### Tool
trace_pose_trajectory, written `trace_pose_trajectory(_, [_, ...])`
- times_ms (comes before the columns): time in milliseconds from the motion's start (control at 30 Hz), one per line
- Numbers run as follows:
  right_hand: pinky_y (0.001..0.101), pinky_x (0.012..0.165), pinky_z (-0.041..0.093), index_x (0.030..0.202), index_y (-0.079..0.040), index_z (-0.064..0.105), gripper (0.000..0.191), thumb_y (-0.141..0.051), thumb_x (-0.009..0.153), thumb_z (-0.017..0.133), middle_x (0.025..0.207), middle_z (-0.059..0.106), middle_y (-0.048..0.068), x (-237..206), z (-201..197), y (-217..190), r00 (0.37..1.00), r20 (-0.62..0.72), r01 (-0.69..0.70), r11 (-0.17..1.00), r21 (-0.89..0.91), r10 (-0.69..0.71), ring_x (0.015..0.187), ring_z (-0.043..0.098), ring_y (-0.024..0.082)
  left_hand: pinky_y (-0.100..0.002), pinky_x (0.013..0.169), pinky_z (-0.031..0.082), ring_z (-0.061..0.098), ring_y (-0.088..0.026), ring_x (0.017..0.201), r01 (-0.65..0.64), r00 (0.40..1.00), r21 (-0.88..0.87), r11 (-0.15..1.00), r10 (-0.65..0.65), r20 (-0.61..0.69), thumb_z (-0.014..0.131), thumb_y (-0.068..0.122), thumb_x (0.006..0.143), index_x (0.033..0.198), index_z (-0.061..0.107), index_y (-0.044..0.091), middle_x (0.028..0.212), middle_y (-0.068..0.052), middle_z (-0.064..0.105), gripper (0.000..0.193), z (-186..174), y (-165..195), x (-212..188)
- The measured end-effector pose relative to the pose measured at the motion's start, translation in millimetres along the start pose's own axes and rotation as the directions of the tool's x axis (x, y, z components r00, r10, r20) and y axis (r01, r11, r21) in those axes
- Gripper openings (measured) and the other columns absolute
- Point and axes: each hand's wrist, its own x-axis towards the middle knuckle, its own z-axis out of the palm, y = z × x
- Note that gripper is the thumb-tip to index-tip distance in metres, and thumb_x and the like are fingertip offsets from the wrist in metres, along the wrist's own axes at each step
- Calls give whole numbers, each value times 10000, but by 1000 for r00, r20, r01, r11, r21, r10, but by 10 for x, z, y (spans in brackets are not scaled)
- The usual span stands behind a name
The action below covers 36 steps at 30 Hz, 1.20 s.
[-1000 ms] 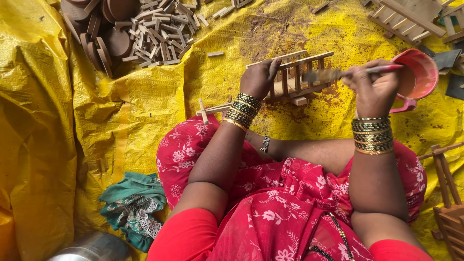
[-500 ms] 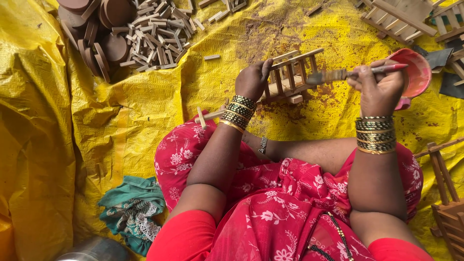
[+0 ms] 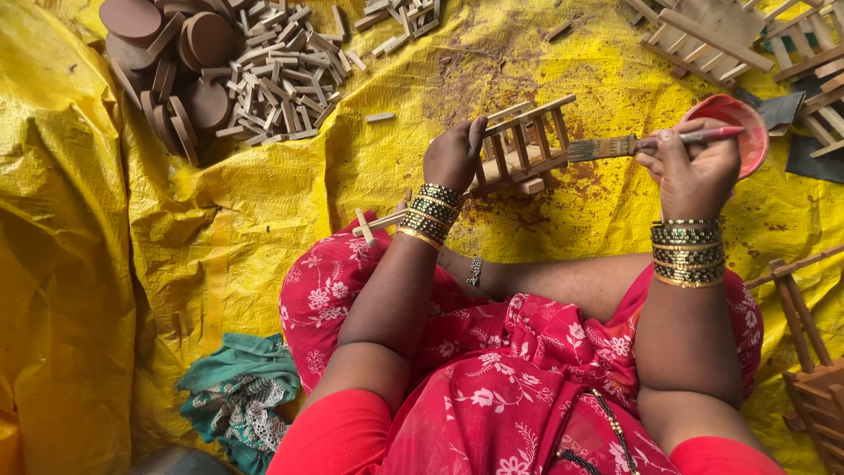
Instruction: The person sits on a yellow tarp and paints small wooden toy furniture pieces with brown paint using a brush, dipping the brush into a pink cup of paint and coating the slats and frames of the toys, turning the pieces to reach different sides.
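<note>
Lap: I am sitting on the floor in red flowered cloth (image 3: 527,387), my knees spreading toward the yellow tarp (image 3: 264,220).
Green cloth: a crumpled green rag (image 3: 237,396) is lying on the tarp just beside my left knee.
Loose stick: a small pale wooden piece (image 3: 374,224) is resting at the edge of my left knee, near my wrist.
Left hand: my left hand (image 3: 453,158) is gripping the near end of the little wooden ladder frame (image 3: 527,145), fingers curling over it and holding it tilted above the tarp.
Right hand: my right hand (image 3: 694,171) is pinching the handle of a paintbrush (image 3: 651,142), closed around it, with the bristles touching the right end of the frame.
Frame: it is sitting between my two hands, over a patch of brown stains on the tarp.
Bowl: a red bowl (image 3: 747,123) is lying just behind my right hand, partly hidden by it.
Right edge: more slatted wooden frames (image 3: 809,352) are lying beside my right knee.
Far left: brown wooden discs (image 3: 207,40) and a heap of short cut sticks (image 3: 281,79) are piling up well apart from my hands.
Far right: larger wooden frames (image 3: 721,35) are lying at the top of the tarp.
</note>
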Motion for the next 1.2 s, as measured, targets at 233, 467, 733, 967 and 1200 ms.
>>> trace_pose_trajectory(233, [384,831,676,1196,-34,507,215,14,1074,678,1095,714,181,-320,605,-89,992,94,-106,946,305,81,969,764,277,-426,688,576,654,-269,667,72,946,-30,997,-59,317,328,579,1123,923,772,66,738,-117,669,708,-45,-201,132])
trace_pose_trajectory(467, [373,829,668,1181,-19,514,191,-24,1076,673,1122,713,178,-619,1141,21,983,161,-124,969,216,90,1006,758,260,-408,762,569,720,-202,721,21,897,22,1000,-29,441,370,620,1002,1058,818,219,793,-50,764,604,-282,-216,164])
trace_pose_trajectory(733, [361,830,672,1192,-20,501,209,-24,1070,671,1084,706,164,-674,1151,-13,969,233,-102,992,80,81,992,753,238,-464,723,564,696,-257,786,-57,926,192,980,-20,376,349,643,983,1028,790,294,853,-68,734,563,-553,-117,47])
trace_pose_trajectory(967, [361,828,672,1180,-23,497,199,-45,1082,669,1079,701,146,-709,1325,4,988,150,-56,986,154,33,979,744,212,-437,670,560,700,-228,709,-79,925,201,976,-3,380,442,667,953,909,812,328,758,-52,716,504,-794,-55,-6])
trace_pose_trajectory(1200, [357,863,667,1184,-28,509,177,-38,1078,650,1080,692,136,-791,1234,-76,949,307,-86,995,54,65,994,742,213,-413,580,541,637,-187,567,-124,938,143,982,69,340,431,683,963,773,792,239,620,-20,650,603,-598,-180,78])
